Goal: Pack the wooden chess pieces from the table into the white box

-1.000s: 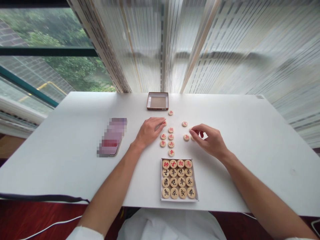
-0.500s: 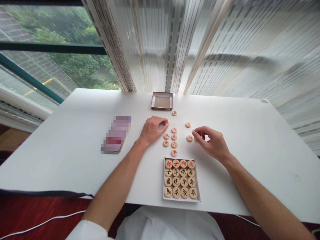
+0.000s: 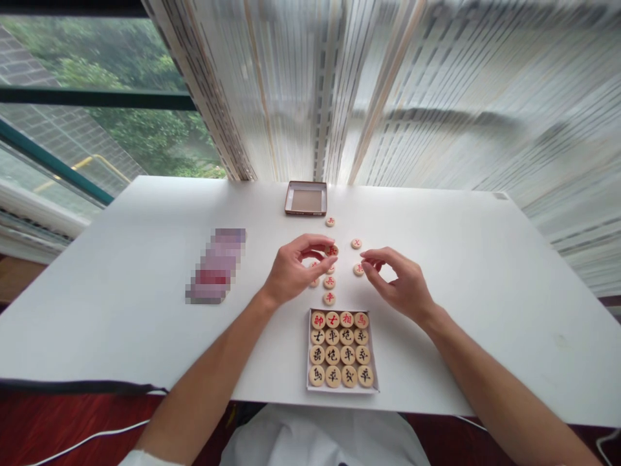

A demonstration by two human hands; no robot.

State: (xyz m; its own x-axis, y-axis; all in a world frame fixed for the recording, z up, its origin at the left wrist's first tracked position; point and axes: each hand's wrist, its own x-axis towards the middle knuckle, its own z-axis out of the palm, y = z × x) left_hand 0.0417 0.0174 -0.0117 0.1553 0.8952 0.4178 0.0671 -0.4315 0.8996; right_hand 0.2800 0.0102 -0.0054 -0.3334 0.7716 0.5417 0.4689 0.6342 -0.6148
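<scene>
Between the thumb and fingers of my left hand [image 3: 298,265] is a round wooden xiangqi piece [image 3: 332,250] with a red character, tilted and raised above the table. My left hand partly covers several red pieces beneath it. My right hand [image 3: 400,278] is loosely curved, its thumb and index fingertips slightly apart at the right edge of another red xiangqi piece [image 3: 359,269]. Another red piece [image 3: 356,243] lies just beyond those fingertips. Nearer to me, an open box [image 3: 374,362] holds rows of pieces, the farthest row red and the others black.
A shallow brown-rimmed lid [image 3: 306,213] lies at the back of the white table [image 3: 460,259], near a red piece [image 3: 330,221]. A pixelated phone-like object [image 3: 217,265] is on the left. Strip curtains [image 3: 339,97] hang behind the table's back edge.
My left hand has lifted the red piece off the table and brought it nearer to me. My right hand stays beside its piece, its fingertips slightly shifted. The camera view has turned slightly right.
</scene>
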